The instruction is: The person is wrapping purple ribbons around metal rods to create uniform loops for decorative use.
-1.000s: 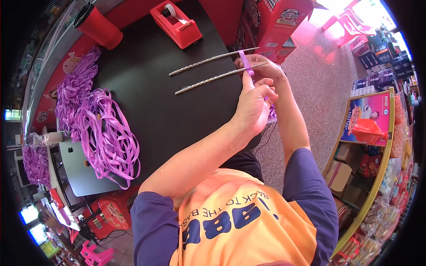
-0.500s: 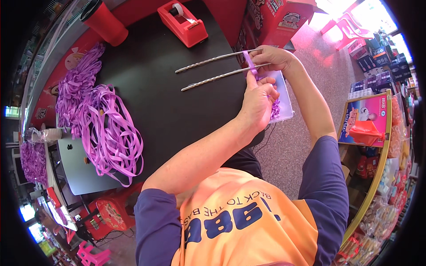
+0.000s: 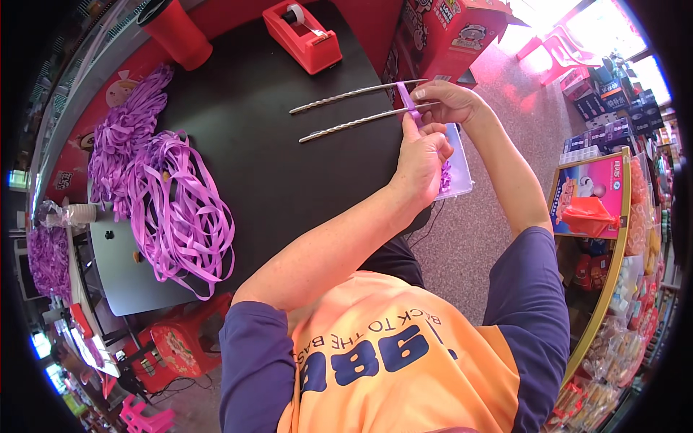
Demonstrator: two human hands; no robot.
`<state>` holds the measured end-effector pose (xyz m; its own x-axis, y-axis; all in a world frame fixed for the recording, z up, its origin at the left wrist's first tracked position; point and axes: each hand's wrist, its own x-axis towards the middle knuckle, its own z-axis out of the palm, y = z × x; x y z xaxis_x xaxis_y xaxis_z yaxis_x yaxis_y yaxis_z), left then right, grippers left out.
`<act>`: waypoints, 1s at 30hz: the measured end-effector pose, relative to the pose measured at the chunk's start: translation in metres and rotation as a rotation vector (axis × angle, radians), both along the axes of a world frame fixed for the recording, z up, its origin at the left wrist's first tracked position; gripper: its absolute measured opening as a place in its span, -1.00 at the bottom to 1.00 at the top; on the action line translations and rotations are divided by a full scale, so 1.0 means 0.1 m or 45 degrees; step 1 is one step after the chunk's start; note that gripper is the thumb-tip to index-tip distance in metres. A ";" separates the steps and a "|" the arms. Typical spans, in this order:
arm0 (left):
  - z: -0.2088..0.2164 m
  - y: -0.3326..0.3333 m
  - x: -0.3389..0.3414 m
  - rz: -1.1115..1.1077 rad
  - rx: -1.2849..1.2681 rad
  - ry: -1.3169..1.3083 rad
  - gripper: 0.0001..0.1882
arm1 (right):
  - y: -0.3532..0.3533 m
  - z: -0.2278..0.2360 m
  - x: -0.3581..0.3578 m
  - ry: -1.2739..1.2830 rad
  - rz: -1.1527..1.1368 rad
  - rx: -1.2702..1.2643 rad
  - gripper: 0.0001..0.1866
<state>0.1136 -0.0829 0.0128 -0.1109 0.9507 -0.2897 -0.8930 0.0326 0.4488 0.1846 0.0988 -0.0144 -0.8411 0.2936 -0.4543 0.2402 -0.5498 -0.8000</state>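
Two thin metal rods (image 3: 346,97) with twisted shafts lie nearly parallel above the table's right side. A purple ribbon (image 3: 405,97) is wrapped across both near their right ends. My left hand (image 3: 424,159) is closed, its thumb and finger pinching the ribbon at the lower rod. My right hand (image 3: 453,102) is at the right ends of the rods, its fingertips closed at the ribbon, partly hiding the lower rod's end. Under my hands is a pale plastic tray (image 3: 460,162) holding small purple ribbon pieces, partly covered by my left hand.
Purple ribbon bundles (image 3: 184,209) lie at the table's left, over a silver laptop (image 3: 119,270). A red tape dispenser (image 3: 307,43) and a red cup (image 3: 177,36) stand on the dark table (image 3: 253,130)'s far side. A red box (image 3: 451,32) stands beyond my right hand.
The right hand's fingers have shifted slightly around the rod ends and loosened their curl. The left hand keeps its pinch on the ribbon. The whole view has shifted a little.
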 end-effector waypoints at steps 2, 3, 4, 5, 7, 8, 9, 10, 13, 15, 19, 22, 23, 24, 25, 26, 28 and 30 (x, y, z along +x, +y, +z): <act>0.00 0.00 0.00 -0.001 -0.003 0.007 -0.33 | -0.03 0.04 0.00 0.002 -0.019 0.023 -0.84; 0.00 0.00 -0.01 0.005 -0.009 0.010 -0.33 | -0.07 0.07 -0.01 0.023 -0.018 0.063 -0.84; -0.01 0.00 -0.01 0.011 -0.016 0.014 -0.34 | -0.10 0.10 -0.02 0.044 -0.018 0.104 -0.84; -0.01 0.00 -0.01 0.005 -0.012 0.014 -0.34 | -0.09 0.09 -0.01 0.045 -0.023 0.108 -0.84; -0.01 0.00 0.00 0.004 -0.002 0.012 -0.33 | -0.07 0.04 0.02 0.024 -0.093 0.069 -0.85; 0.00 0.00 0.00 0.003 0.001 0.013 -0.33 | -0.05 0.01 0.05 0.025 -0.094 0.072 -0.85; 0.00 0.00 0.00 -0.010 0.009 0.016 -0.33 | -0.03 -0.01 0.08 0.001 -0.142 -0.002 -0.85; 0.01 0.00 0.00 -0.025 0.017 0.020 -0.33 | -0.01 -0.04 0.11 -0.024 -0.191 -0.076 -0.85; -0.02 0.01 -0.01 -0.024 -0.010 0.018 -0.32 | -0.06 -0.09 0.10 -0.039 -0.269 -0.009 -0.75; -0.03 0.01 -0.02 -0.021 -0.006 0.024 -0.32 | -0.08 -0.06 0.13 -0.025 -0.237 -0.040 -0.66; -0.02 0.01 -0.01 -0.028 -0.003 0.026 -0.30 | -0.04 -0.11 0.25 -0.039 -0.222 -0.005 -0.45; -0.03 0.01 0.00 -0.032 0.011 0.046 -0.28 | -0.02 -0.11 0.34 0.008 -0.223 -0.061 -0.53; -0.03 0.01 -0.01 -0.033 0.011 0.047 -0.28 | -0.04 -0.09 0.32 0.009 -0.223 -0.061 -0.53; -0.04 0.01 -0.02 -0.034 0.007 0.033 -0.27 | -0.08 -0.09 0.29 -0.003 -0.270 -0.009 -0.58; -0.04 0.01 -0.02 -0.035 0.002 0.020 -0.26 | -0.13 -0.09 0.25 -0.015 -0.315 0.043 -0.62; -0.05 0.01 -0.03 -0.037 0.003 0.020 -0.26 | -0.19 -0.07 0.20 -0.014 -0.317 0.045 -0.62; -0.08 0.02 -0.02 -0.036 0.000 0.024 -0.25 | -0.29 -0.05 0.10 0.102 -0.292 -0.050 -0.71; -0.06 0.01 -0.02 -0.049 0.002 0.019 -0.25 | -0.28 -0.14 0.06 0.136 -0.280 -0.133 -0.71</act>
